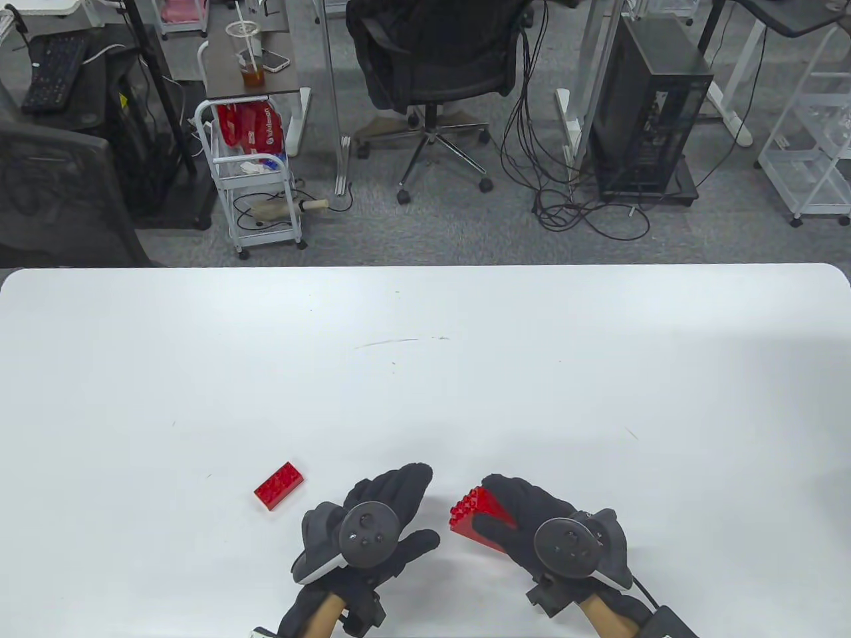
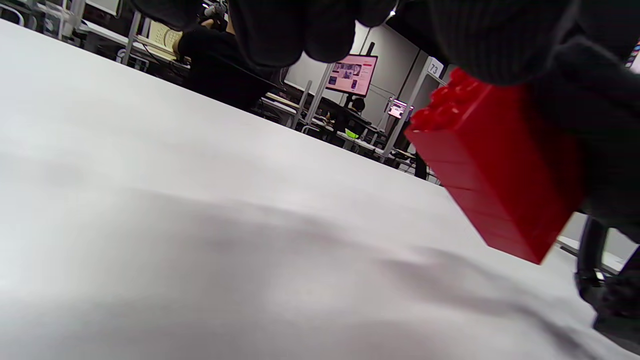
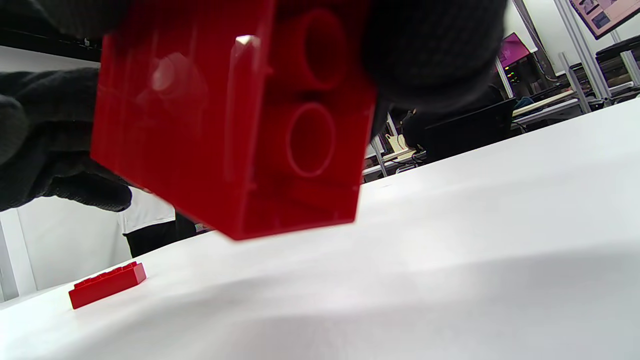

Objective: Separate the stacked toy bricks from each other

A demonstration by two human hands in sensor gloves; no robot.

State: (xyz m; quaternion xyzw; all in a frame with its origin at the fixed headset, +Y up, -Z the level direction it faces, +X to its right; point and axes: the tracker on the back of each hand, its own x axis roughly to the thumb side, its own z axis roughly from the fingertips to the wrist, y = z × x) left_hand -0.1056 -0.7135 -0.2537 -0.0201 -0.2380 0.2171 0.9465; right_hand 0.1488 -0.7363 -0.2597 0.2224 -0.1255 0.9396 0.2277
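1. One red brick stack (image 1: 480, 518) gripped by right hand (image 1: 532, 531), lifted clear of white table (image 1: 425, 372), tilted, studs toward left hand (image 1: 379, 525).
2. Left hand holding nothing, fingers loosely spread just beside stack.
3. Single red brick (image 1: 280, 486) lying flat to the left, well apart.

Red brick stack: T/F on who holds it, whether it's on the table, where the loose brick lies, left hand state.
1. The right hand grips the red brick stack. True.
2. The stack rests on the table. False: it is held tilted above it.
3. A single red brick lies left of the left hand. True.
4. The left hand holds the single brick. False: it holds nothing.
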